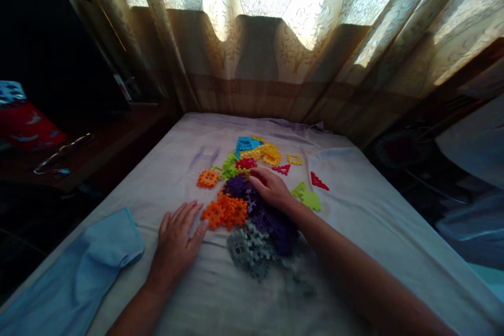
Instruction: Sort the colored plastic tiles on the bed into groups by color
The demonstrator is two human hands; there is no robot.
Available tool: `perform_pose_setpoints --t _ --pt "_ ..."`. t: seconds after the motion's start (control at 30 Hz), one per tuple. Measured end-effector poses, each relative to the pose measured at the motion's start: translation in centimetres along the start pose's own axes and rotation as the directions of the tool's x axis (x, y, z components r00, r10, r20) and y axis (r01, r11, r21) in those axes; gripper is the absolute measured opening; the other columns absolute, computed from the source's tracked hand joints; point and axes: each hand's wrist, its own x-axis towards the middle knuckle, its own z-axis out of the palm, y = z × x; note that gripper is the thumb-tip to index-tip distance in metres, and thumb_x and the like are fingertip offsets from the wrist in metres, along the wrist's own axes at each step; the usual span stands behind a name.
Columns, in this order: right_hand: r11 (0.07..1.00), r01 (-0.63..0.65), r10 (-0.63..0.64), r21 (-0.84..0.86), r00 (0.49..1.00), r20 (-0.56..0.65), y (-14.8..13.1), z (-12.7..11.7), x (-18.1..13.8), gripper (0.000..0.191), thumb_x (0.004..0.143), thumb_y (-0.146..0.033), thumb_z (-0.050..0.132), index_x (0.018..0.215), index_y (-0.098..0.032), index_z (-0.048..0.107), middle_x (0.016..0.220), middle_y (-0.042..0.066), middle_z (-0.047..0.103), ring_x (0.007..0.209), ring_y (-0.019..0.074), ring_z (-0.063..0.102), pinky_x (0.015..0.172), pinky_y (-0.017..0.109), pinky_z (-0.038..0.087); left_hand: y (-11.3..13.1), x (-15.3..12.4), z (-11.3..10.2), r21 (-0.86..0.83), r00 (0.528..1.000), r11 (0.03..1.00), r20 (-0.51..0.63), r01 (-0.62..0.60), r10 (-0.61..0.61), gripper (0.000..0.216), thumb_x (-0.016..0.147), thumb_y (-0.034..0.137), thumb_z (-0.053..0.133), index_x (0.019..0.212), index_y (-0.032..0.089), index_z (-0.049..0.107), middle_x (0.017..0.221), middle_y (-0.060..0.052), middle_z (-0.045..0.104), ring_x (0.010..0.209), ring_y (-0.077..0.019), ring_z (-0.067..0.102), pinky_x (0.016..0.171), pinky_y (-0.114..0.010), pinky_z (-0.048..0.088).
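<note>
Flat interlocking toy building pieces with notched edges lie in piles sorted by colour. My left hand (178, 239) rests palm-down on the sheet with fingers spread, its fingertips beside the orange pieces (225, 211). Reaching over the purple pieces (271, 224), my right hand (271, 187) has its fingers closed at the edge of a lime-green building piece (243, 171); the palm side is hidden. Red pieces (245, 163) sit just beyond those fingers, with a lime-green pile (228, 167) to their left. Grey pieces (252, 249) are heaped nearest me.
Blue (247, 144) and yellow pieces (268, 153) lie farther back. To the right are a red triangle (319, 180) and green pieces (309, 198). A light-blue cloth (98, 257) covers the bed's left side. Curtains (260, 63) hang behind the bed; a dark table (118, 136) stands left.
</note>
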Motion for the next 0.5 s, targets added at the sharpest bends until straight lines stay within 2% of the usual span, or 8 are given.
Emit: perform_pose_setpoints --t 0.07,0.13,0.2,0.27,0.33,0.4,0.5 --pt "1.000 0.011 -0.013 -0.029 0.999 -0.047 -0.3 -0.4 2.6 0.035 0.093 -0.046 0.046 0.109 -0.026 0.070 0.113 0.005 0.072 0.107 0.0215 0.064 0.098 0.037 0.049 0.0 -0.1 0.1 0.009 1.000 1.000 -0.002 -0.017 0.017 0.044 0.094 0.042 0.041 0.129 0.024 0.061 0.136 -0.010 0.062 0.132 -0.0258 0.051 0.116 -0.052 0.028" --pt "0.987 -0.086 0.068 -0.133 0.989 -0.132 0.1 -1.1 6.2 0.036 0.093 -0.045 0.048 0.113 -0.025 0.070 0.119 0.007 0.070 0.115 0.0242 0.060 0.104 0.041 0.045 0.0 -0.3 0.2 0.021 0.999 0.999 0.001 -0.036 0.036 0.045 0.094 0.042 0.042 0.131 0.024 0.059 0.137 -0.009 0.062 0.132 -0.0261 0.051 0.117 -0.053 0.028" --pt "0.946 -0.244 0.209 -0.211 0.962 -0.177 1.0 -1.5 9.9 0.044 0.093 -0.046 0.049 0.124 -0.020 0.065 0.134 0.013 0.061 0.127 0.0288 0.053 0.109 0.047 0.039 0.0 -0.4 0.2 0.030 0.998 0.998 0.020 -0.055 0.055 0.046 0.093 0.044 0.043 0.133 0.024 0.058 0.137 -0.009 0.062 0.133 -0.0271 0.051 0.117 -0.054 0.027" --pt "0.878 -0.418 0.389 -0.234 0.907 -0.160 1.7 -1.4 12.7 0.055 0.093 -0.053 0.047 0.134 -0.020 0.059 0.144 0.015 0.052 0.132 0.0336 0.047 0.110 0.055 0.037 0.0 -0.5 0.2 0.031 0.997 0.997 0.046 -0.066 0.065 0.048 0.093 0.046 0.045 0.134 0.024 0.056 0.136 -0.010 0.062 0.133 -0.0278 0.050 0.117 -0.055 0.026" --pt "0.822 -0.508 0.495 -0.258 0.861 -0.121 2.2 -0.8 14.3 0.062 0.091 -0.061 0.045 0.139 -0.024 0.055 0.151 0.016 0.044 0.134 0.0378 0.045 0.108 0.062 0.035 0.0 -0.6 0.2 0.030 0.996 0.997 0.055 -0.066 0.064 0.050 0.093 0.047 0.045 0.136 0.023 0.055 0.137 -0.010 0.061 0.134 -0.0277 0.049 0.118 -0.056 0.024" --pt "0.808 -0.506 0.518 -0.301 0.854 -0.046 2.4 0.0 14.9 0.066 0.087 -0.067 0.048 0.140 -0.027 0.055 0.151 0.015 0.043 0.133 0.0396 0.046 0.107 0.065 0.034 0.1 -0.6 0.2 0.031 0.997 0.998 0.044 -0.061 0.060 0.051 0.093 0.047 0.045 0.137 0.022 0.053 0.140 -0.011 0.059 0.134 -0.0269 0.049 0.118 -0.055 0.023" --pt "0.826 -0.412 0.471 -0.384 0.879 0.071 1.9 0.9 14.9 0.069 0.079 -0.069 0.059 0.136 -0.030 0.059 0.146 0.013 0.051 0.128 0.0389 0.051 0.108 0.062 0.035 0.2 -0.6 0.2 0.031 0.998 0.998 0.034 -0.056 0.055 0.050 0.094 0.046 0.045 0.137 0.023 0.053 0.141 -0.012 0.058 0.134 -0.0261 0.049 0.119 -0.054 0.023"
